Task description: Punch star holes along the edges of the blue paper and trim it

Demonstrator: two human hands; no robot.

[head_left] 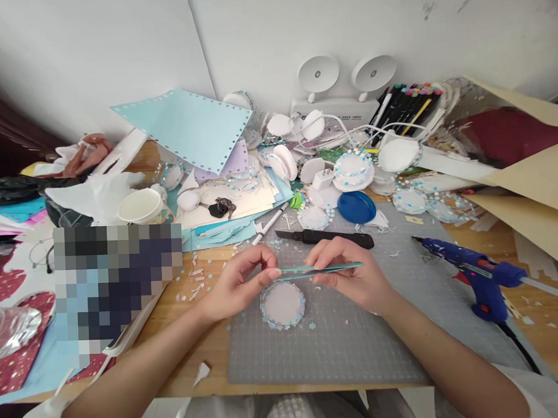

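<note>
A slim teal pair of tweezers [340, 266], seen edge-on, lies level between my hands. My right hand [347, 270] is closed around it, fingers above and thumb below, with its joined end pointing right. At its left end, my left hand [249, 277] pinches thumb and forefinger together; whatever is between those fingertips is too small to make out. Just below the hands, a round white disc [285, 304] edged with small blue flowers lies flat on the grey cutting mat [357, 340]. Behind my right hand rests a black utility knife [335, 236].
A blue glue gun [485, 275] stands at right, its cord running forward. Flower-edged discs, a blue lid [356, 207], a white pen [270, 226] and light-blue paper [189, 130] crowd the back. A white cup [140, 206] sits at left. Paper scraps litter the wooden table [184, 365].
</note>
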